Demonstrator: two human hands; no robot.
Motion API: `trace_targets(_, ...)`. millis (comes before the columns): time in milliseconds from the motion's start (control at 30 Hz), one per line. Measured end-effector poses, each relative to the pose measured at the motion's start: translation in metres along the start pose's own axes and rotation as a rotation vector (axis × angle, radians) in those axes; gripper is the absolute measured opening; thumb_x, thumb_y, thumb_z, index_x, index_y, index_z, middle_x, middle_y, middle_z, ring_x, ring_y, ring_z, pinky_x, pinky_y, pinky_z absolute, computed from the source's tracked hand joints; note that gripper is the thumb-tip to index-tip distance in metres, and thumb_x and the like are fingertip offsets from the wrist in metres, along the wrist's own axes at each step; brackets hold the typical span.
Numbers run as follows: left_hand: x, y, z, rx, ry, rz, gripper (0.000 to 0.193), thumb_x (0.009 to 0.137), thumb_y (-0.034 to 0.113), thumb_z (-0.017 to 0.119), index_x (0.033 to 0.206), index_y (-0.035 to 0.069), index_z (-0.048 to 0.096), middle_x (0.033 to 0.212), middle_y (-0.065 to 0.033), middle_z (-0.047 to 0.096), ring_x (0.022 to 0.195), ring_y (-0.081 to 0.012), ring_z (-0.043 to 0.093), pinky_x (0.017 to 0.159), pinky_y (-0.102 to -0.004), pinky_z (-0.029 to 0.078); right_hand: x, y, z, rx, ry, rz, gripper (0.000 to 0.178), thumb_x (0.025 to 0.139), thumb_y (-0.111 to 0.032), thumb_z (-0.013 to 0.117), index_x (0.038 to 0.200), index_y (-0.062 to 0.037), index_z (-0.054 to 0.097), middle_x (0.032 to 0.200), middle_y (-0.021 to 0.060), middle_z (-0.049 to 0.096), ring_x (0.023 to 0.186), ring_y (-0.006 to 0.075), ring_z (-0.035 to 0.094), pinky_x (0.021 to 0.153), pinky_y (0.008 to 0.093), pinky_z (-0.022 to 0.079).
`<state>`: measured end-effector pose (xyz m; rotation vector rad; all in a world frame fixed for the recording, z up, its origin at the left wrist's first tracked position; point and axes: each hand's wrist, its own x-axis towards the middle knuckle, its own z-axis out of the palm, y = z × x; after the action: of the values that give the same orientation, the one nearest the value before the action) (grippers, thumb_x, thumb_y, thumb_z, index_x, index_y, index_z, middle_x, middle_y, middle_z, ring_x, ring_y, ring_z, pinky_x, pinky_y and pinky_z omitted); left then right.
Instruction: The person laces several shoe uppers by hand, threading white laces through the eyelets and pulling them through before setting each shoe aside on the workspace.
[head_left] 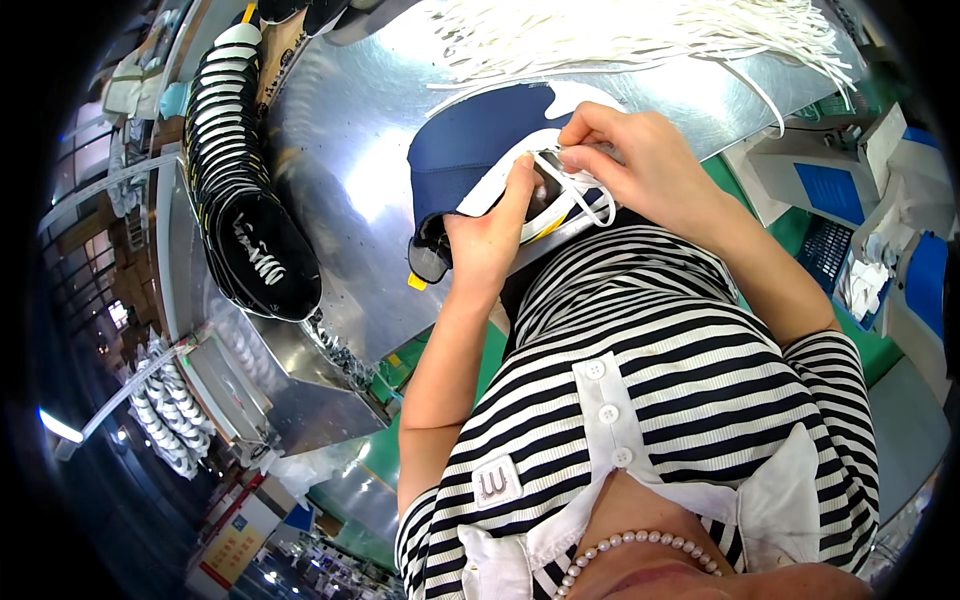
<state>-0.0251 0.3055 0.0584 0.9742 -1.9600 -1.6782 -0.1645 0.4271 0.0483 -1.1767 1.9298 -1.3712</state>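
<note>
A navy and white shoe upper (465, 150) rests at the near edge of the metal table, close to my body. My left hand (490, 235) grips its white edge, thumb on top and the other fingers partly hidden inside. With thumb and forefinger, my right hand (625, 160) pinches a white shoelace (600, 205) at the eyelet edge. A loop of that lace hangs below my right fingertips. A yellow tab (416, 282) shows at the upper's lower left corner.
Many loose white laces (650, 40) lie across the far side of the metal table (340, 190). On the left stands a long nested row of black and white shoe uppers (225, 130). A blue basket (825, 245) and grey bins are off to the right.
</note>
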Motion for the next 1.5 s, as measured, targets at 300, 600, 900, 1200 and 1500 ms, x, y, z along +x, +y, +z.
trace_targets(300,-0.001,-0.011,0.004,0.241,-0.075,0.498,0.016,0.092,0.002,0.061,0.106,-0.005,0.064,0.095,-0.007,0.068,0.085,-0.0151,0.066,0.075,-0.0288,0.052,0.017,-0.019,0.015,-0.467,-0.103,-0.082,0.011,0.083,-0.013,0.059,0.084,-0.0026,0.056,0.07,0.0158,0.065,0.068,0.0365,0.065,0.061,0.0444,0.05)
trace_targets(600,0.019,0.006,-0.026,-0.096,-0.266,-0.234,0.018,0.093,0.02,0.064,0.096,0.002,0.068,0.068,0.001,0.058,0.061,-0.0065,0.051,0.055,-0.0225,0.04,0.047,0.002,0.003,0.018,-0.033,-0.005,0.018,0.096,-0.02,0.056,0.103,-0.0039,0.059,0.074,0.0094,0.063,0.07,0.0209,0.063,0.066,0.0321,0.048)
trace_targets(900,0.035,0.007,-0.02,-0.047,-0.099,-0.358,0.025,0.081,0.01,0.077,0.103,-0.001,0.069,0.1,-0.0056,0.07,0.089,-0.0133,0.064,0.08,-0.0273,0.05,0.051,0.019,0.035,-0.05,0.064,-0.037,0.02,0.099,-0.023,0.052,0.105,-0.0053,0.057,0.078,0.0141,0.066,0.075,0.0324,0.065,0.069,0.0404,0.049)
trace_targets(1200,-0.03,0.12,-0.127,-1.541,-0.217,0.409,0.022,0.07,-0.006,0.071,0.082,0.009,0.06,0.074,0.0005,0.059,0.064,-0.007,0.052,0.054,-0.0201,0.036,0.055,0.019,0.047,-0.202,0.219,0.077,0.022,0.098,-0.025,0.053,0.108,-0.0069,0.058,0.082,0.0138,0.068,0.075,0.0307,0.066,0.07,0.041,0.05)
trace_targets(1500,-0.021,-0.003,-0.021,0.64,0.058,0.557,0.015,0.071,0.004,0.078,0.08,0.005,0.066,0.093,-0.0102,0.061,0.089,-0.0283,0.057,0.076,-0.0381,0.046,0.041,0.01,0.026,0.399,0.212,0.109,0.018,0.099,-0.012,0.052,0.112,-0.0006,0.056,0.078,0.0054,0.063,0.068,0.0127,0.058,0.063,0.0253,0.048)
